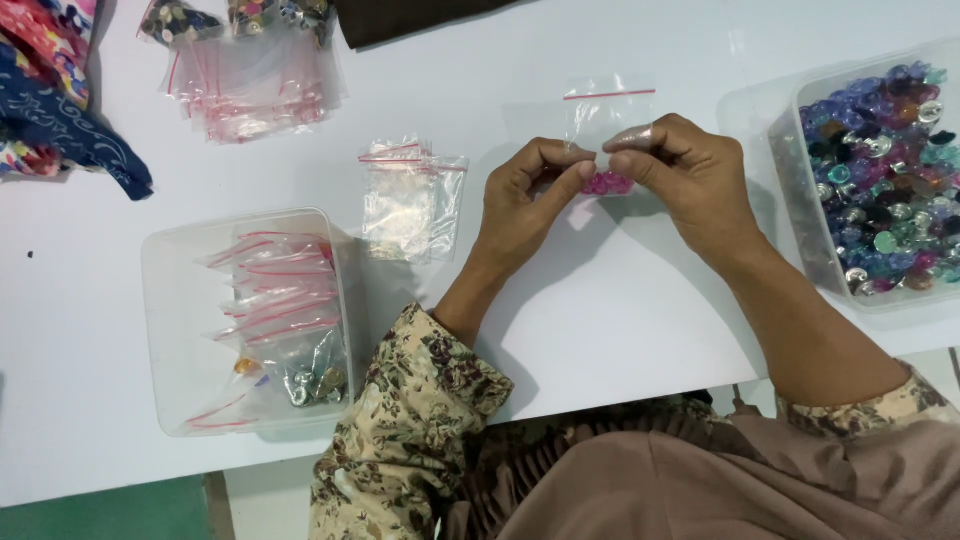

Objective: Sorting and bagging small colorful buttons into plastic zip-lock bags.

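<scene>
I see both hands meet over the white table: my left hand and right hand pinch a small clear zip bag with a red seal strip, pink buttons gathered at its bottom. A clear plastic tub of mixed coloured buttons sits just right; loose empty bags lie left.

- The tub of buttons is cut off by the right edge.
- Fingers hide most of the pink pieces.
- The bag pile and cloth run off the top and left edges.
</scene>
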